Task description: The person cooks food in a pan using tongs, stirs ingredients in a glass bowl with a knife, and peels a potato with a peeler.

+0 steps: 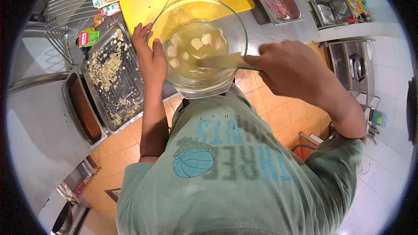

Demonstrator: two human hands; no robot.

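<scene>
A large clear glass bowl (pixel 240 30) holds yellowish liquid with several pale cubes (pixel 197 44) in it, perhaps tofu or cheese. My left hand (pixel 152 58) grips the bowl's left side, thumb near the rim and fingers along the outer wall. In my closed right hand (pixel 289 67) is a knife (pixel 222 62). Its blade points left across the bowl, and the tip is down among the cubes in the liquid. Part of the knife's handle is hidden inside my fist.
A yellow cutting board (pixel 139 2) lies under the bowl's far side. To the left are a metal tray (pixel 124 78) of chopped pale bits, a narrow brown-filled pan (pixel 80 109), food packets (pixel 89 38) and a wire rack (pixel 65 11). A red-stained tray (pixel 278 8) sits far right.
</scene>
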